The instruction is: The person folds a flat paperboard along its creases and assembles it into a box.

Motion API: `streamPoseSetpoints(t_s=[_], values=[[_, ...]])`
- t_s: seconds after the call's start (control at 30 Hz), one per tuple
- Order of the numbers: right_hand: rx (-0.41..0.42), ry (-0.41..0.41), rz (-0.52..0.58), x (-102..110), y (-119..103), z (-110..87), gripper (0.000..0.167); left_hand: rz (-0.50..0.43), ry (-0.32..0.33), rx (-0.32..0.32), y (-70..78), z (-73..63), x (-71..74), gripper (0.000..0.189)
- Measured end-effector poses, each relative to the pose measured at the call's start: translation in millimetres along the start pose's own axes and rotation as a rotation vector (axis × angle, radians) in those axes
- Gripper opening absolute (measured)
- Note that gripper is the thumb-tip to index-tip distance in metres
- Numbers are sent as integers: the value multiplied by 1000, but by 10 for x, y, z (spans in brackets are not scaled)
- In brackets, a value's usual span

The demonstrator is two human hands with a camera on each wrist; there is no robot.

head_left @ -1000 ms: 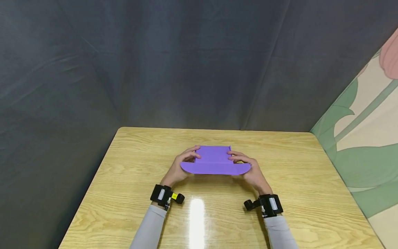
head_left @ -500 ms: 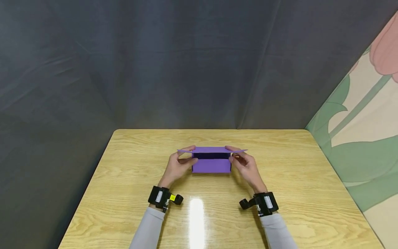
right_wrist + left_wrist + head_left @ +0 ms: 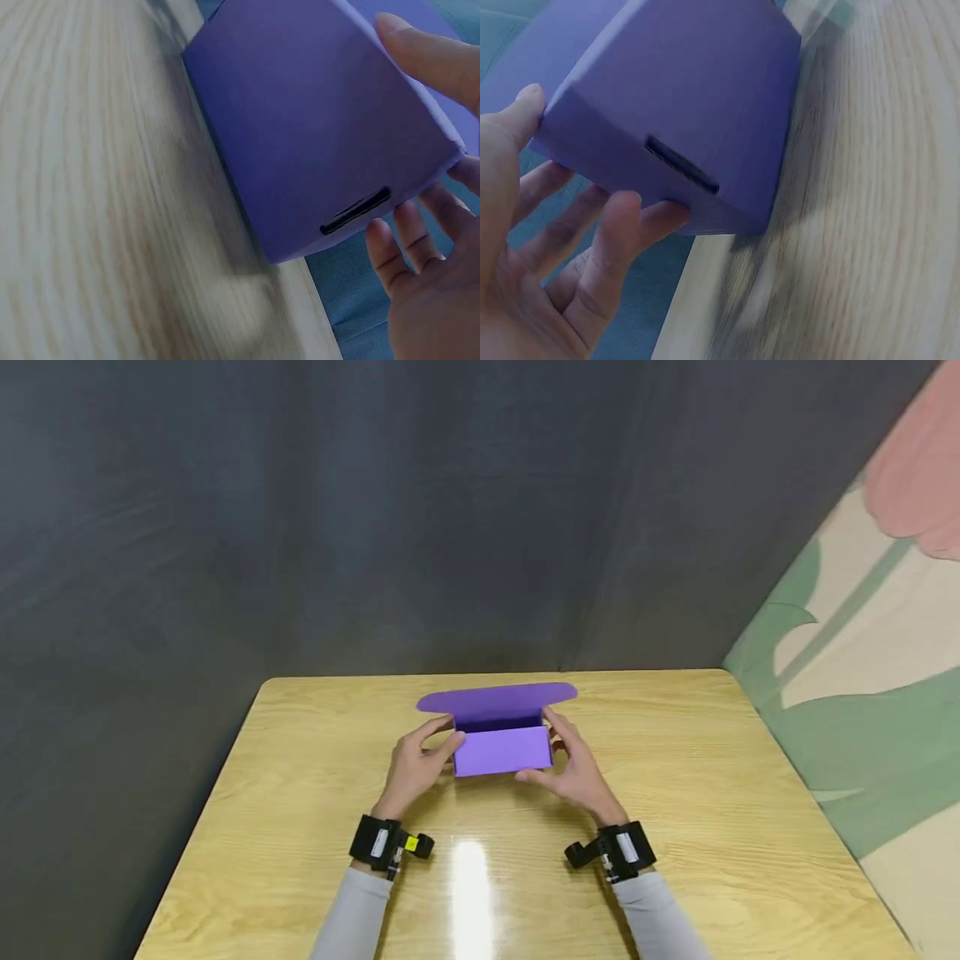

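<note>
A purple cardboard box (image 3: 502,752) is held between both hands near the table's middle, its front panel towards me. Its lid (image 3: 495,698) stands raised at the back, with rounded ears reaching past both sides. The left hand (image 3: 414,770) grips the left end, thumb by the upper front corner and fingers along the side. At the other end, the right hand (image 3: 576,772) holds the box with its thumb at the front's lower edge and fingers on the right side. Dark slots show low in the end walls, in the left wrist view and right wrist view. The box's interior is mostly in shadow.
A light wood-grain table (image 3: 300,810) carries a bright light reflection at its front. Behind it hangs a dark grey curtain (image 3: 450,527); a floral-patterned cloth (image 3: 862,693) borders the right. Each wrist wears a black camera strap.
The lid, which lay forward over the box, has swung up and back, uncovering the front panel and opening. The hands shifted slightly left with the box, and the right thumb moved down the front.
</note>
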State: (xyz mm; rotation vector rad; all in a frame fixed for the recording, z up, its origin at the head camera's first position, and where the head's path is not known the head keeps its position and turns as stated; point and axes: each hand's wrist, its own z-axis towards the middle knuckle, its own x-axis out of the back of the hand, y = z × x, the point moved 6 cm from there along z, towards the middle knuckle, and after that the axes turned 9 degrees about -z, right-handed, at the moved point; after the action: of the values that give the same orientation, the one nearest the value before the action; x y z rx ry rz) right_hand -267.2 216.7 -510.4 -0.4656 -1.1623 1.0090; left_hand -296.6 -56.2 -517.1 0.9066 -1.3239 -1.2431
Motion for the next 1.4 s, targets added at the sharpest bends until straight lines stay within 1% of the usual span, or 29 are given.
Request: streamPoseSetpoints(t_s=[0.07,0.13,0.2,0.27,0.4,0.53,0.63,0.7,0.83,0.97,1.2,1.4], values=[[-5,-82,5,-212,-36,73,112,35,58,16,-33,-118,196,48],[-12,-150,17,-387,-69,148,112,56,96,23,-54,-229,367,47],[-22,-168,45,-480,-92,211,111,94,89,21,-60,-287,460,51],[-26,-162,60,-512,-99,252,110,123,52,19,-58,-310,490,59],[-36,-169,50,-516,-81,276,109,130,-25,39,-50,-304,462,77],[-72,-136,29,-408,0,242,106,70,-126,48,-44,-216,325,100],[-98,-97,25,-289,60,216,102,41,-158,24,-33,-132,212,106],[-111,-81,25,-246,60,209,98,31,-155,3,-21,-92,169,101],[-126,-73,32,-227,9,212,91,16,-131,-24,1,-78,158,88],[-132,-59,40,-222,39,213,86,6,-126,-18,-14,-79,139,84],[-138,-41,35,-241,139,212,85,0,-103,-13,-44,-96,157,79],[-143,-20,65,-228,157,205,78,18,-105,-3,-69,-82,159,78]])
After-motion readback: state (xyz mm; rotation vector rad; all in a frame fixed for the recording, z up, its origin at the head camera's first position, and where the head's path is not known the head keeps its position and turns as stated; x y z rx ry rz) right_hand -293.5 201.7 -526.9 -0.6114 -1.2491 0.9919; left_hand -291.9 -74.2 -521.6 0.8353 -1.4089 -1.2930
